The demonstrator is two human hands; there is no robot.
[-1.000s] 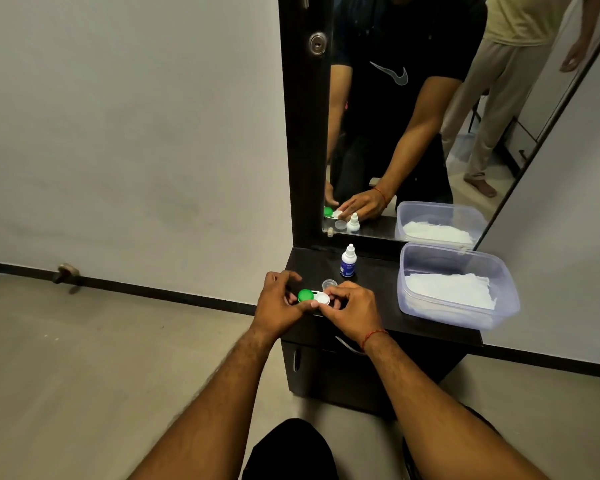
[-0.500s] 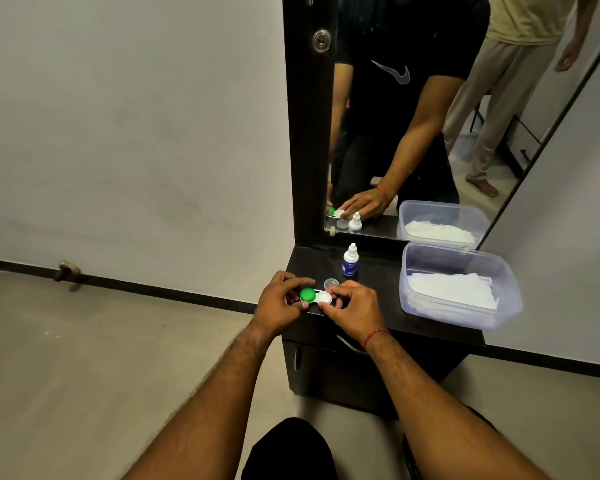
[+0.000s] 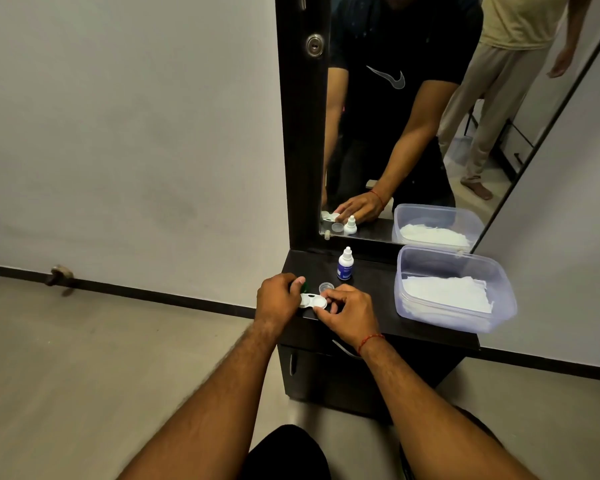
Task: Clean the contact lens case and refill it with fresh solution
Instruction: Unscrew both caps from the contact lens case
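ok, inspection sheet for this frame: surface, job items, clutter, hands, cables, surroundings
Surface: dark dresser top, dry as far as visible.
Job's things: white lens case at the front edge, both wells uncapped; green cap in left hand; clear cap lying behind the case; solution bottle upright, capped.
Clutter: clear tub of white tissues on the right.
Grippers: left hand holds the green cap; right hand steadies the case.
Cables: nothing seen.
Surroundings: mirror behind, reflecting a second person standing; drawers below.

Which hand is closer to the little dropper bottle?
The right hand, narrowly. It sits just in front of the dropper bottle, holding the lens case. The left hand sits further to the left, gripping the green cap.
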